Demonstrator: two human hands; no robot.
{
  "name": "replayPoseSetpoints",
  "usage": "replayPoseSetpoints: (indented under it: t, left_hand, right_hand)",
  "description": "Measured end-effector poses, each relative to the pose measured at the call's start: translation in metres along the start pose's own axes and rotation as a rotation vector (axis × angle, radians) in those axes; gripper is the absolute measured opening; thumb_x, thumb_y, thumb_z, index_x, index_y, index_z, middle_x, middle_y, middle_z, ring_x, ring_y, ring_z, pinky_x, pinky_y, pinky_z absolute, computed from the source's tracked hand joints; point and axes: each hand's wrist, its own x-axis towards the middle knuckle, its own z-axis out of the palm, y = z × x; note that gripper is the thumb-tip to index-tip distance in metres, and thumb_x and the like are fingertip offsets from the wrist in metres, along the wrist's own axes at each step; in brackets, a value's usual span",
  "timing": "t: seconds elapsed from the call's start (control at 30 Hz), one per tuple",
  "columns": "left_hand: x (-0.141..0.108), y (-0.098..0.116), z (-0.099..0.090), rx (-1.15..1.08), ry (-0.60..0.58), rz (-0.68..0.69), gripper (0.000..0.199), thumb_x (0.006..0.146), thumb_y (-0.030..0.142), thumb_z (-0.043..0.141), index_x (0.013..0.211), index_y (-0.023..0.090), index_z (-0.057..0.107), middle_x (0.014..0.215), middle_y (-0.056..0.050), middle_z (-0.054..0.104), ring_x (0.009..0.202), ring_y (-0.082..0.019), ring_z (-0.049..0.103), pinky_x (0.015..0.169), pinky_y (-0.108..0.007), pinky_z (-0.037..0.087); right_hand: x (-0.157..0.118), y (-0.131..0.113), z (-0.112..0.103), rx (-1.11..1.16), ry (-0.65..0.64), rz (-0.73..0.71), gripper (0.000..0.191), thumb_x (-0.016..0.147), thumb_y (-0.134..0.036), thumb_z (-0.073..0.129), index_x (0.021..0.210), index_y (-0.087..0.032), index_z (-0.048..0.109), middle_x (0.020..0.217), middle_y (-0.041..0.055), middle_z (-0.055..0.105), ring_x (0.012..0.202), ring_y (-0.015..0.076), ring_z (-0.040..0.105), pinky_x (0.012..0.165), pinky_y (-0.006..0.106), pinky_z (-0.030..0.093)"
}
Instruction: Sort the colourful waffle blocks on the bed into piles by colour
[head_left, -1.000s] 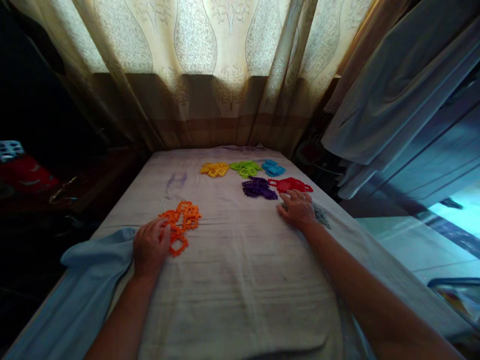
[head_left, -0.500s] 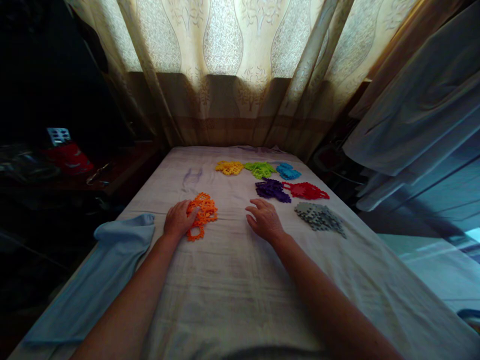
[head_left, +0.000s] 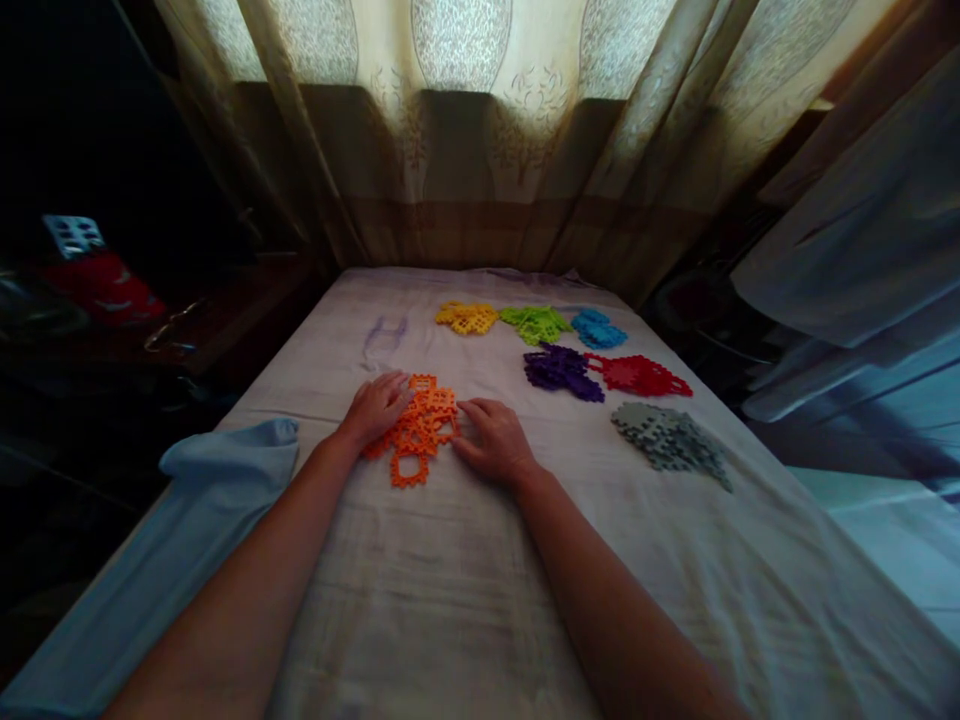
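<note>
A loose pile of orange foam puzzle pieces (head_left: pixel 421 428) with notched edges lies on the pale sheet, one square frame piece sticking out toward me. My left hand (head_left: pixel 376 408) rests against the pile's left side, fingers stretched out along and partly over it. At the right edge of the same pile is my right hand (head_left: pixel 493 438), fingers loosely bent and apart, the tips at the outer pieces. Neither hand grips a piece that I can make out.
Beyond my right hand lie purple (head_left: pixel 562 372), red (head_left: pixel 641 375) and grey (head_left: pixel 667 438) piles. Yellow (head_left: pixel 466 318), green (head_left: pixel 535 324) and blue (head_left: pixel 598 328) ones lie farther back. A light blue cloth (head_left: pixel 225 500) covers the left edge; a curtain (head_left: pixel 457 160) hangs behind.
My right hand has moved left from bare sheet to the orange pile's right edge. The orange pieces sit more spread out between both hands. The camera view has tilted down.
</note>
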Motion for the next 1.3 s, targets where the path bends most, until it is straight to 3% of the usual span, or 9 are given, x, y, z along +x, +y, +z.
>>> replayPoseSetpoints:
  t: [0.1, 0.17, 0.23, 0.4, 0.57, 0.77, 0.93, 1.2, 1.3]
  left_hand:
    - [0.001, 0.003, 0.004, -0.025, -0.103, 0.008, 0.042, 0.088, 0.047, 0.054, 0.121, 0.025, 0.069, 0.138, -0.009, 0.063, 0.140, -0.033, 0.045, 0.121, -0.060, 0.012]
    - [-0.002, 0.003, 0.003, -0.117, -0.131, -0.004, 0.040, 0.089, 0.051, 0.053, 0.114, 0.026, 0.073, 0.132, -0.007, 0.068, 0.139, -0.033, 0.046, 0.122, -0.059, 0.011]
    - [-0.007, 0.001, 0.001, -0.309, -0.073, -0.044, 0.046, 0.087, 0.058, 0.054, 0.109, 0.023, 0.074, 0.126, -0.008, 0.070, 0.134, -0.032, 0.051, 0.121, -0.054, 0.019]
    - [-0.016, -0.009, -0.013, -0.997, 0.249, -0.255, 0.058, 0.085, 0.068, 0.052, 0.106, 0.017, 0.071, 0.123, -0.012, 0.070, 0.121, -0.026, 0.062, 0.110, -0.044, 0.043]
    - [-0.015, -0.015, -0.029, -1.386, 0.285, -0.389, 0.045, 0.094, 0.056, 0.046, 0.105, 0.019, 0.068, 0.123, -0.011, 0.070, 0.122, -0.024, 0.062, 0.103, -0.043, 0.050]
    - [-0.012, -0.015, -0.034, -1.483, 0.283, -0.462, 0.032, 0.094, 0.045, 0.050, 0.105, 0.020, 0.068, 0.122, -0.008, 0.070, 0.122, -0.023, 0.062, 0.103, -0.046, 0.051]
    - [-0.010, -0.019, -0.034, -1.489, 0.280, -0.465, 0.032, 0.094, 0.046, 0.049, 0.104, 0.021, 0.067, 0.119, -0.007, 0.072, 0.123, -0.024, 0.061, 0.103, -0.048, 0.051]
    - [-0.010, -0.022, -0.033, -1.460, 0.263, -0.450, 0.033, 0.093, 0.048, 0.050, 0.106, 0.023, 0.067, 0.120, -0.006, 0.071, 0.126, -0.025, 0.060, 0.105, -0.050, 0.050]
    - [-0.010, -0.020, -0.033, -1.473, 0.274, -0.468, 0.034, 0.094, 0.047, 0.048, 0.107, 0.023, 0.068, 0.121, -0.007, 0.071, 0.126, -0.025, 0.059, 0.105, -0.050, 0.050]
  right_hand:
    - [0.000, 0.001, 0.002, 0.000, -0.029, -0.026, 0.056, 0.081, -0.040, 0.070, 0.132, -0.019, 0.061, 0.132, 0.0156, 0.062, 0.121, 0.0299, 0.054, 0.104, 0.048, 0.041]
    - [0.001, 0.002, 0.002, 0.004, -0.044, -0.040, 0.051, 0.082, -0.042, 0.070, 0.128, -0.022, 0.064, 0.132, 0.0147, 0.061, 0.122, 0.0299, 0.054, 0.104, 0.049, 0.040]
    - [0.001, 0.002, 0.002, 0.018, -0.049, -0.047, 0.046, 0.082, -0.043, 0.071, 0.124, -0.023, 0.065, 0.132, 0.0145, 0.061, 0.122, 0.0297, 0.054, 0.103, 0.049, 0.040]
    - [0.000, 0.005, 0.003, 0.084, -0.039, -0.050, 0.040, 0.082, -0.041, 0.073, 0.116, -0.022, 0.066, 0.131, 0.0147, 0.062, 0.124, 0.0298, 0.054, 0.103, 0.049, 0.039]
    - [0.000, 0.011, 0.005, 0.147, 0.034, -0.045, 0.035, 0.081, -0.047, 0.073, 0.104, -0.022, 0.068, 0.127, 0.0145, 0.065, 0.121, 0.0292, 0.057, 0.103, 0.047, 0.040]
    - [0.002, 0.034, -0.001, 0.070, 0.260, 0.140, 0.032, 0.084, -0.051, 0.066, 0.092, -0.020, 0.067, 0.115, 0.0145, 0.069, 0.111, 0.0287, 0.060, 0.100, 0.044, 0.042]
    - [0.001, 0.049, -0.004, -0.097, 0.290, 0.342, 0.032, 0.087, -0.053, 0.061, 0.089, -0.021, 0.066, 0.112, 0.0152, 0.068, 0.112, 0.0307, 0.057, 0.100, 0.046, 0.039]
    - [-0.001, 0.048, -0.003, -0.193, 0.300, 0.388, 0.034, 0.085, -0.051, 0.060, 0.102, -0.022, 0.066, 0.120, 0.0157, 0.066, 0.118, 0.0331, 0.053, 0.102, 0.049, 0.037]
    - [0.002, 0.036, -0.006, -0.139, 0.348, 0.307, 0.031, 0.087, -0.047, 0.059, 0.101, -0.021, 0.067, 0.112, 0.0146, 0.069, 0.109, 0.0300, 0.058, 0.097, 0.044, 0.041]
